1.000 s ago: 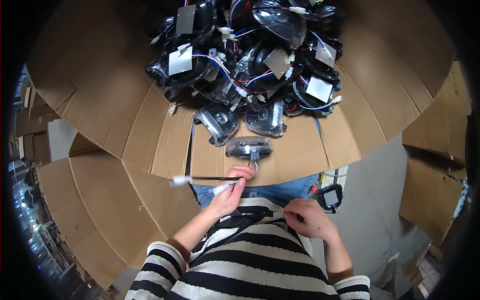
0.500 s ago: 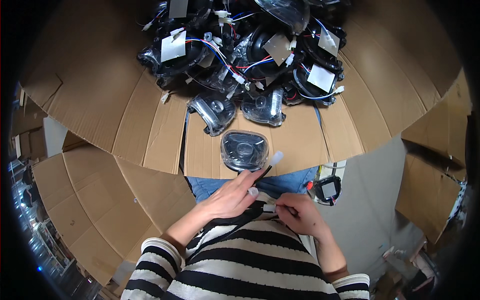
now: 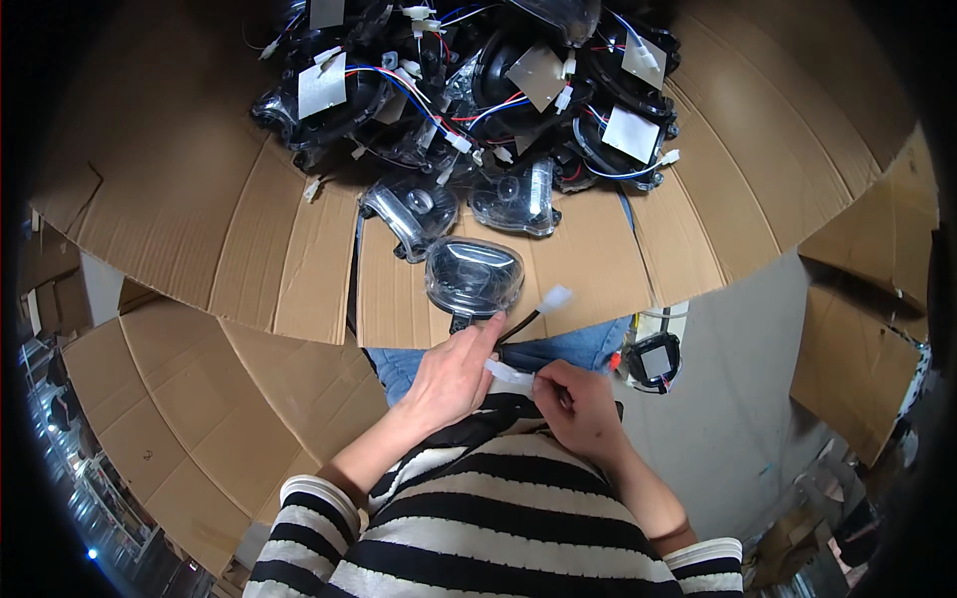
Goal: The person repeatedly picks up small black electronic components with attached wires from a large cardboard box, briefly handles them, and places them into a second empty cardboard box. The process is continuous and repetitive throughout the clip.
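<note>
A headlamp with a clear lens (image 3: 475,275) lies on the cardboard just ahead of my hands. My left hand (image 3: 451,379) is closed on a white plastic connector (image 3: 503,371), its index finger reaching up to the lamp's lower edge. From beside that finger a black cable runs up to the right and ends in another white connector (image 3: 557,297). My right hand (image 3: 578,407) pinches a second white connector (image 3: 526,379), end to end with the left one. Whether the two are joined cannot be made out. The fingers partly cover both.
A pile of black headlamps (image 3: 518,85) with coloured wires and pale square labels fills the far cardboard (image 3: 289,249). Two more clear lamps (image 3: 411,214) sit before it. On the right, a small black unit (image 3: 654,361) rests below the cardboard edge. Cardboard boxes (image 3: 847,369) stand farther right.
My right hand has moved up and left, bringing its connector against the one in my left hand. The view has shifted slightly, so the lamps appear higher and further left.
</note>
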### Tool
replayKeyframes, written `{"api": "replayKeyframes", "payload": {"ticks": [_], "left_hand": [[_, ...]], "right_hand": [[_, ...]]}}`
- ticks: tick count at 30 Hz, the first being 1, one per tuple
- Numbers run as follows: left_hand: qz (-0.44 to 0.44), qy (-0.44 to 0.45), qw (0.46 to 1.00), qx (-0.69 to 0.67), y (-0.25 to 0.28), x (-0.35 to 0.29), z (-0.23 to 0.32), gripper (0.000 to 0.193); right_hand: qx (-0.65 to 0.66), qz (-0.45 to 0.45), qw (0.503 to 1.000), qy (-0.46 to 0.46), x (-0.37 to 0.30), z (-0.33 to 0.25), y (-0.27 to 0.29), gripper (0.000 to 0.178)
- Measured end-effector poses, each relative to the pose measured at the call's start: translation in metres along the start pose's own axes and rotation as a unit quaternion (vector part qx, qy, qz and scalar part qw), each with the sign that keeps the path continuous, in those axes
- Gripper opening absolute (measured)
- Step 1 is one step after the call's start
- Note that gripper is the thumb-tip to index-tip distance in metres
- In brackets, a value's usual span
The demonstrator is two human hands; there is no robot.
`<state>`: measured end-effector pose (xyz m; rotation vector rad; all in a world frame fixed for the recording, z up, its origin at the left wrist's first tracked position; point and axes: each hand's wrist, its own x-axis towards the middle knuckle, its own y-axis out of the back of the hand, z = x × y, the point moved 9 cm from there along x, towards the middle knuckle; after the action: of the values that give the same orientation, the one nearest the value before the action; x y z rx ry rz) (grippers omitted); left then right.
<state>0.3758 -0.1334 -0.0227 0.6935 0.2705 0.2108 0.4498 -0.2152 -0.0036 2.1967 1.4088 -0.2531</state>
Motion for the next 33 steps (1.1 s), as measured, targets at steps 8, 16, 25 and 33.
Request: {"api": "replayKeyframes", "payload": {"ticks": [8,16,25,33], "left_hand": [[-0.021,0.023,0.999,-0.011,-0.011,-0.003,-0.006,0.05],[-0.11,0.142,0.918,-0.353,-0.03,-0.019,-0.043,0.019],[-0.114,0.114,0.897,-0.412,-0.017,-0.017,-0.035,0.014],[-0.15,0.048,0.907,-0.391,-0.012,-0.015,-0.025,0.014]], "right_hand": [[-0.057,0.031,0.997,0.042,0.006,0.011,-0.007,0.006],[0.031,-0.049,0.998,-0.028,-0.009,0.023,0.025,0.002],[0.062,-0.059,0.996,0.01,-0.011,0.01,0.032,0.002],[0.061,-0.076,0.993,0.063,-0.004,-0.004,0.031,0.003]]}}
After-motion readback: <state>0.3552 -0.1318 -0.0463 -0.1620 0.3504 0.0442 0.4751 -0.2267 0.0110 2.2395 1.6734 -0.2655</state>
